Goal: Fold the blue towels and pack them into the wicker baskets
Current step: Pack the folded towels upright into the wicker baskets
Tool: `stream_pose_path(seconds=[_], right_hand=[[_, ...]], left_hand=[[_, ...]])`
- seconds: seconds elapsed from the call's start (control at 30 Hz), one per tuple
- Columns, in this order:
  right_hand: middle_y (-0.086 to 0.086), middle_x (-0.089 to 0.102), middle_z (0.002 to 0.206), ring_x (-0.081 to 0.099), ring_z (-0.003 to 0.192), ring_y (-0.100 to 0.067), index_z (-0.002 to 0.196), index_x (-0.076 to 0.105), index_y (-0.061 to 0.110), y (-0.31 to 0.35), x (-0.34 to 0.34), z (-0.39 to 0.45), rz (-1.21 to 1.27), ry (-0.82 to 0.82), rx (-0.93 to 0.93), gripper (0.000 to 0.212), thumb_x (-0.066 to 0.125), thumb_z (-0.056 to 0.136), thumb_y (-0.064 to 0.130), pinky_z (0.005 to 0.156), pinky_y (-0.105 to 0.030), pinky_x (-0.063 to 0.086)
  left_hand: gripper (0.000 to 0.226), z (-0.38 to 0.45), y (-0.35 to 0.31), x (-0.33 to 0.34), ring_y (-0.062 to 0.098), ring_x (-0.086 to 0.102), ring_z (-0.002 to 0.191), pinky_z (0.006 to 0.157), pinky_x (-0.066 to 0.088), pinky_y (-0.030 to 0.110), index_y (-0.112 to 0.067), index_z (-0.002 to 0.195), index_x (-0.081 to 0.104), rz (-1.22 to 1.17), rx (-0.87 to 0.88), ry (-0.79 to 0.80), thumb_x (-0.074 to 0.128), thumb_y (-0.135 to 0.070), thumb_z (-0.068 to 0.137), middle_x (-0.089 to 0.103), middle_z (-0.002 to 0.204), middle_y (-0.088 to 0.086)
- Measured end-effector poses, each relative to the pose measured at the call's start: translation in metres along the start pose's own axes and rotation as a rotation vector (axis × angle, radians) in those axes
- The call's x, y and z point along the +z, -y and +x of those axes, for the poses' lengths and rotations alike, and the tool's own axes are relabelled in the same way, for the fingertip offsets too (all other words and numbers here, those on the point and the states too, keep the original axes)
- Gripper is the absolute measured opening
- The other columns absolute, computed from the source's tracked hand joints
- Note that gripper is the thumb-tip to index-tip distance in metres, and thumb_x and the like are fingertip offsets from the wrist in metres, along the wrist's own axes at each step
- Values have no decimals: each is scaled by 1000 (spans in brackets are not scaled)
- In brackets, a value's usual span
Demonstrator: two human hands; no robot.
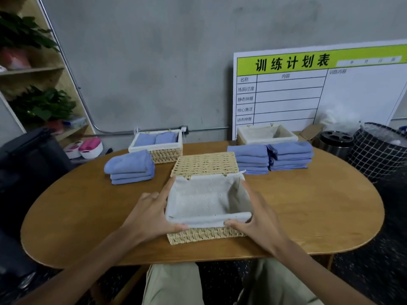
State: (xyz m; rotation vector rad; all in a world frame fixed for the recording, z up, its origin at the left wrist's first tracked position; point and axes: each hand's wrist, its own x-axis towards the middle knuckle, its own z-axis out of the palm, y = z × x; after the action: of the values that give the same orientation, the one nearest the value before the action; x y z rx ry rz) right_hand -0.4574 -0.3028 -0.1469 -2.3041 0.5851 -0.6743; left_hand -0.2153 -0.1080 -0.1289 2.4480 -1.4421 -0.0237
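An empty wicker basket (204,233) with a white cloth liner and its lid flipped back sits in front of me on the wooden table (308,205). My left hand (152,213) grips its left side, thumb on the front rim. My right hand (256,221) grips the right side the same way. A pile of three folded blue towels (130,167) lies at the left. Two taller stacks of folded blue towels (271,157) stand at the right. A basket at the back left (165,154) holds folded blue towels. Another lined basket (264,135) at the back right looks empty.
A white schedule board (319,89) leans on the wall behind the table. A steel bin (335,143) and a checked laundry hamper (378,150) stand at the right. A shelf with plants (37,102) and a dark chair (26,159) are at the left.
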Motion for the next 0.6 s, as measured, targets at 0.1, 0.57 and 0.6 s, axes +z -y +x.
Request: stream_pose_path(seconds=[0.1,0.57,0.6], right_hand=[[32,28,131,27,108,23,136,3,69,0,3,1,7,-4,-15,107,85,69,52,87,-13,34],[28,26,146,24,128,8,153,6,46,10,25,24,27,13,9,116,85,69,53,109,-27,33],[24,27,151,25,130,6,153,5,45,11,25,24,28,12,13,116,84,69,53,110,-29,33]], left_hand=[[135,-6,0,-1,11,53,103,101,35,29,-53,147,-24,-61,-17,-22,62,-92,50,63,101,-8],[136,-5,13,-20,6,52,94,101,34,27,-35,153,-13,-59,-21,-22,58,-89,50,59,96,-15],[136,-5,14,-19,7,53,98,103,34,27,-36,153,-14,-61,-22,-18,62,-88,52,60,100,-13]])
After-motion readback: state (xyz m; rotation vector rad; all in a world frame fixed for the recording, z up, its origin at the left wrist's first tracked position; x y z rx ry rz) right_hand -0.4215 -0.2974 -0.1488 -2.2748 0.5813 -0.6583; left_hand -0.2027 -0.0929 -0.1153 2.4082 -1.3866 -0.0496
